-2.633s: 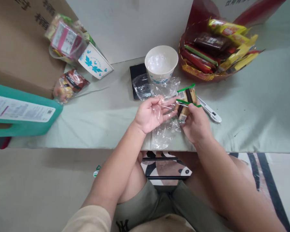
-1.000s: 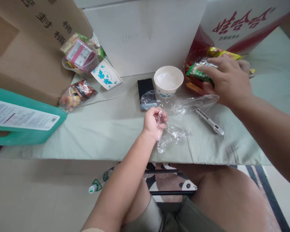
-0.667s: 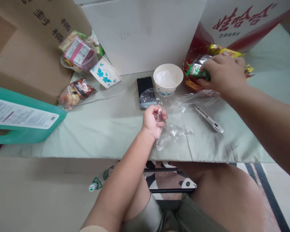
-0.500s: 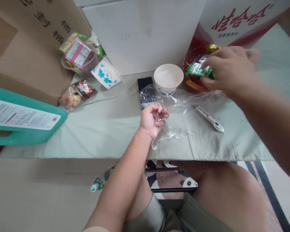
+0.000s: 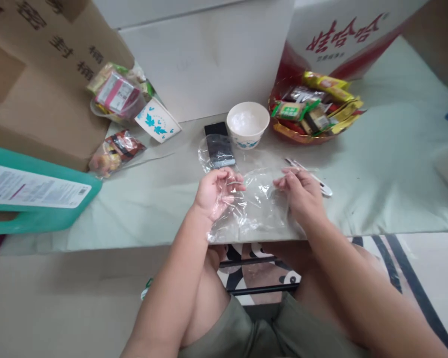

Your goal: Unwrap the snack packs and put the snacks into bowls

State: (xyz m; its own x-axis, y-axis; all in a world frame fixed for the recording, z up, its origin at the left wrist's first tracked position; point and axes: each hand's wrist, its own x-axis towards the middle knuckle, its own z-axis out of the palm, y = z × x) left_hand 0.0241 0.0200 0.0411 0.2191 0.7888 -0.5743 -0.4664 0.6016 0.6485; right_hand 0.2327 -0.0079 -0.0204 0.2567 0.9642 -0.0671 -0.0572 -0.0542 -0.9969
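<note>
A sheet of clear plastic wrap (image 5: 259,199), crinkled and shiny, stretches between my two hands over the front of the table. My left hand (image 5: 217,191) has its fingers curled on the left side of the wrap. At the other side my right hand (image 5: 300,191) pinches the wrap between thumb and fingers. A white utility knife (image 5: 325,189) lies partly behind my right hand. Just beyond my left hand is a black phone (image 5: 219,141), its lower part under loose plastic. The paper bowl (image 5: 248,124) stands upright beside the phone, with something whitish and translucent inside.
Wrapped snacks fill a red and gold basket (image 5: 302,136) at the right. To the left are a tilted paper bowl (image 5: 158,119), a clear tub of snacks (image 5: 123,97), a snack bag (image 5: 115,151) and a green jug (image 5: 41,214). Cardboard boxes (image 5: 205,59) line the back.
My right hand has come from the snack basket down to the plastic wrap and gripped it. The wrap is now spread wider between both hands. The view has shifted slightly.
</note>
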